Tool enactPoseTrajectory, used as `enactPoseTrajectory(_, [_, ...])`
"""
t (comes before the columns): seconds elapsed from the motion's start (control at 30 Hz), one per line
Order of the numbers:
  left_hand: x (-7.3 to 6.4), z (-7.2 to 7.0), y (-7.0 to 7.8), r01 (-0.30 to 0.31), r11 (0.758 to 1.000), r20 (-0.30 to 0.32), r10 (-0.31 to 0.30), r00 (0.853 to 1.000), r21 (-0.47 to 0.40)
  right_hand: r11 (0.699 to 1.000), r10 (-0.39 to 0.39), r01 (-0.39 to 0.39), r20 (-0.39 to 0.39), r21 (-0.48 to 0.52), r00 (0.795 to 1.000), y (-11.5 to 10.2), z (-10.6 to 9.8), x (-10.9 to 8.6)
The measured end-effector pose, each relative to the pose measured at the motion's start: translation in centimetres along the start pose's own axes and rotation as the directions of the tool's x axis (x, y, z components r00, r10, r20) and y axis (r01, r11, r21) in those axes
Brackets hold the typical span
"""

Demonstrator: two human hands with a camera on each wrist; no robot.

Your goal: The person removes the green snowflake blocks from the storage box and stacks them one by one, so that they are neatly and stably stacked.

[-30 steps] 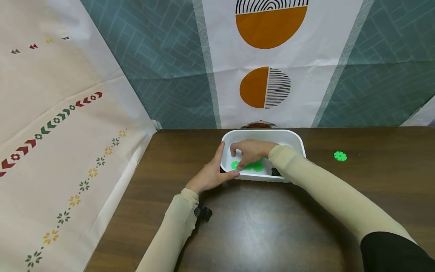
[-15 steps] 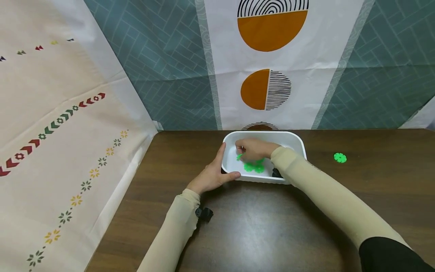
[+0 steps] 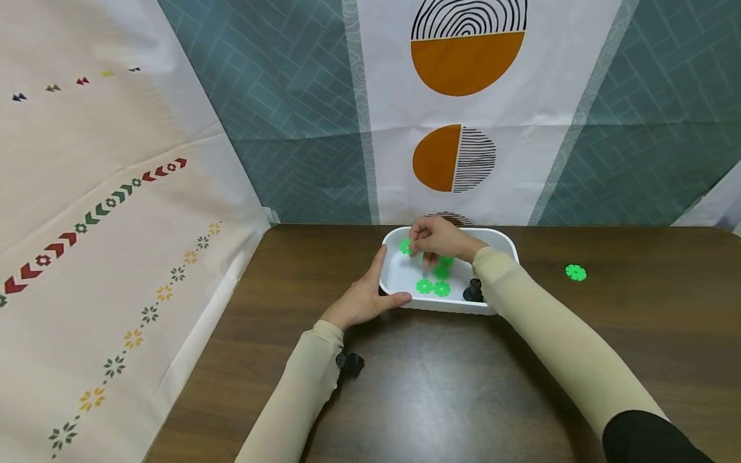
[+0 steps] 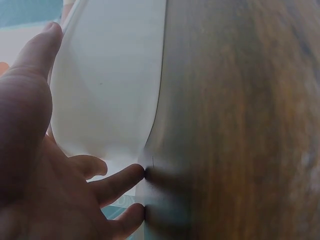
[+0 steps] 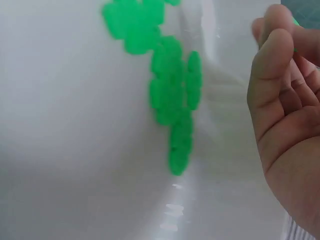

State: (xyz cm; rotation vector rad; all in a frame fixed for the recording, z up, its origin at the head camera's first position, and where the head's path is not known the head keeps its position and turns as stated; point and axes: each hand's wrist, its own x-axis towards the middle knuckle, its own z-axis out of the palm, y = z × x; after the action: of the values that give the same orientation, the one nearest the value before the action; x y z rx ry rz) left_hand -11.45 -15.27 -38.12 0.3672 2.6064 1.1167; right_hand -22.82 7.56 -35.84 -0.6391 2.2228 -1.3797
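A white tray (image 3: pixel 503 299) stands at the back of the table with several green flower-shaped discs (image 3: pixel 442 288) lying in it. My left hand (image 3: pixel 360 299) spans its front left corner, fingers along the left end and thumb at the front rim. In the left wrist view the thumb and fingers (image 4: pixel 117 185) are spread around that end. Over the tray, my right hand (image 3: pixel 442 238) pinches one green disc (image 3: pixel 406 247) between thumb and fingertips. From the right wrist, only a sliver of that disc shows behind the fingers; loose discs (image 5: pixel 167 80) lie beside the hand.
Another green flower-shaped disc (image 3: pixel 576 272) lies on the brown table (image 3: pixel 440 386), right of the tray. A patterned cloth (image 3: pixel 312 161) hangs behind the table's back edge, and a pale printed cloth (image 3: pixel 116 257) covers the left side.
My right hand has risen toward the back of the tray, bringing a disc with it. More discs under it have come into sight. The left hand stays at the tray's corner.
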Motion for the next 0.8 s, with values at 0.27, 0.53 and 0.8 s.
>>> enactPoseTrajectory(0.27, [0.0,0.1,0.1,-0.009,1.0,-0.001,0.009,1.0,-0.021,0.978,-0.099,0.115,-0.096,0.174,0.99,-2.5,-1.7,-2.1])
enactPoseTrajectory(0.53, [0.3,0.0,-0.2,-0.04,0.999,-0.023,0.039,0.999,-0.009,0.956,-0.134,0.191,-0.246,0.224,0.96,-4.3,-3.6,-5.2])
enactPoseTrajectory(0.8, [-0.4,-1.0,0.8,-0.027,0.994,-0.018,0.029,0.999,0.103,0.878,-0.201,0.345,-0.396,0.333,0.896,-4.1,-5.1,-10.1])
